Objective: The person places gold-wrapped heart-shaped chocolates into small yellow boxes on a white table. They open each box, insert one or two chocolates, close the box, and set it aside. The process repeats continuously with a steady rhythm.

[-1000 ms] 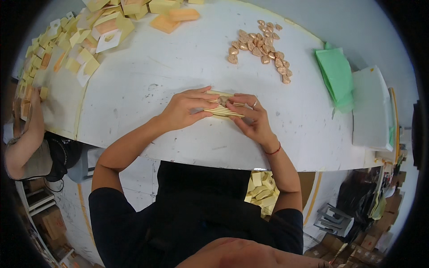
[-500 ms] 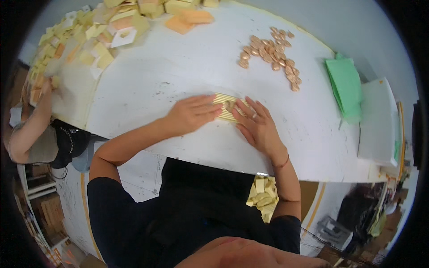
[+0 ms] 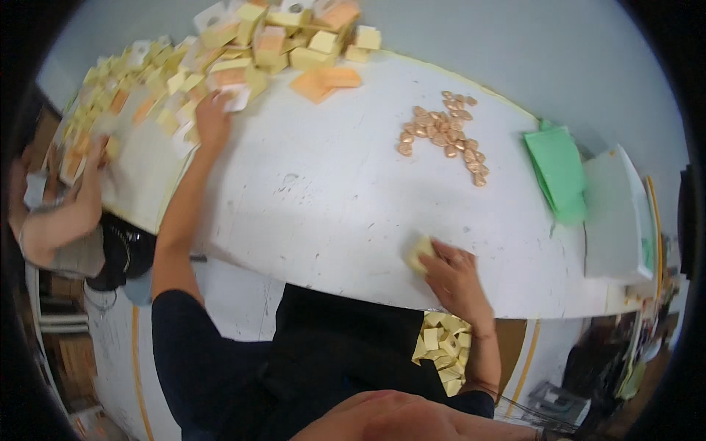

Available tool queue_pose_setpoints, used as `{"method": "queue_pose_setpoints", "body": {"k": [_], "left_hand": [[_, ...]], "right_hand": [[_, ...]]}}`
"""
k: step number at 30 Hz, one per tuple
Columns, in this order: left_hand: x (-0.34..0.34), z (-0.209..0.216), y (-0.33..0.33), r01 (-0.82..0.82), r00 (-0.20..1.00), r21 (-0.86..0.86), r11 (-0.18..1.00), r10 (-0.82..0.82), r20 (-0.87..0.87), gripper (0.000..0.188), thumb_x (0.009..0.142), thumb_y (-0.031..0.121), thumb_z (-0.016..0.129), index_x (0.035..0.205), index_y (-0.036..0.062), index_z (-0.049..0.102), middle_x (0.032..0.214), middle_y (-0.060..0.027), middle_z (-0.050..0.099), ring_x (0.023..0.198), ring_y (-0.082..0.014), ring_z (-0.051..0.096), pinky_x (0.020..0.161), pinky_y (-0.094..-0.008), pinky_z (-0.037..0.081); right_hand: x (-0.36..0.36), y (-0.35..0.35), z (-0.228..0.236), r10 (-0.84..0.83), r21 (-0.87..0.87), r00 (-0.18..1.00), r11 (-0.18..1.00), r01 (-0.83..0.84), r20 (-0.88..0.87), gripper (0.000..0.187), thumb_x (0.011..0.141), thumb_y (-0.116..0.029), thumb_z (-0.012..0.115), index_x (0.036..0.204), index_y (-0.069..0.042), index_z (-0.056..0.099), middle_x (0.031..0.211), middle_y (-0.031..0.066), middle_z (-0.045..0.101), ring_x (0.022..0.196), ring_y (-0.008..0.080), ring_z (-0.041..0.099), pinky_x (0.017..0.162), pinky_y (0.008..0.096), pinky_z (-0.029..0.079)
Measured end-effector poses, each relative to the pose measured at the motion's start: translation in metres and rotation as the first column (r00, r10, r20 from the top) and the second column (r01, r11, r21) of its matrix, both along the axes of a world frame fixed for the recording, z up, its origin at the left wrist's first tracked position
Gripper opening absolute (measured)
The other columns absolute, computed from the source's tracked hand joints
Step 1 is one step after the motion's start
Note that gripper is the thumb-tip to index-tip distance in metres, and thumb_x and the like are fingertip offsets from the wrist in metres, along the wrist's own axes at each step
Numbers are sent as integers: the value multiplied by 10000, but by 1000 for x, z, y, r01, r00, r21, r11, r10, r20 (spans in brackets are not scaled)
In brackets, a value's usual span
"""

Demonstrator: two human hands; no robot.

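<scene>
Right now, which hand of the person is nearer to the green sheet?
Right. The right hand, holding a yellow piece, is left of the green sheet and lower in view; the left hand is much farther left, at the heap of yellow boxes.

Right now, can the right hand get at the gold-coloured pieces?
Probably yes: nothing visible stands between the right hand and the gold-coloured pieces, though its fingers hold a blurred yellow piece, which likely hampers picking one up.
</scene>
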State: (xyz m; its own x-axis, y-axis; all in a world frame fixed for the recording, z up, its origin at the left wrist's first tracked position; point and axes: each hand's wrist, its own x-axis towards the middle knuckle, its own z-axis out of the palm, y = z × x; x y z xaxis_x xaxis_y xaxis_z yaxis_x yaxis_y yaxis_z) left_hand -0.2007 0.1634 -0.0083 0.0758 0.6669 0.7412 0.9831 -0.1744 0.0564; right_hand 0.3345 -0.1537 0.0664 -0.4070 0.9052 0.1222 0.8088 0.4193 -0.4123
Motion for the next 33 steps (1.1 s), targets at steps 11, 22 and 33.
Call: {"method": "queue_pose_setpoints", "body": {"k": [11, 22, 33], "left_hand": [[115, 81, -79, 818, 568, -229, 527, -679, 465, 246, 632, -185, 461, 647, 35, 571, 1448, -160, 515, 1372, -318, 449, 1070, -414, 383], [167, 66, -129, 820, 334, -62, 569, -387, 859, 443, 950, 83, 579, 1383, 28, 502, 1373, -128, 584, 1240, -238, 578, 1027, -342, 438], [218, 15, -167, 950, 241, -194, 244, -179, 954, 396, 1018, 188, 536, 1362, -5, 510, 1207, -67, 641, 1125, -146, 570, 991, -310, 435]], "right_hand": [[-15, 154, -42, -55, 305, 977, 945, 116, -204, 367, 854, -79, 684, 1220, -83, 664, 1201, 159, 655, 1143, 333, 579, 949, 409, 491], [-52, 165, -47, -239, -114, 704, 969, 221, -669, 70, 884, -85, 676, 940, -45, 671, 852, 34, 691, 753, 201, 642, 691, 354, 512], [-108, 141, -33, 131, 205, 947, 976, -72, -292, 138, 819, -135, 762, 925, -71, 702, 867, 54, 675, 797, 231, 565, 738, 352, 433]]}}
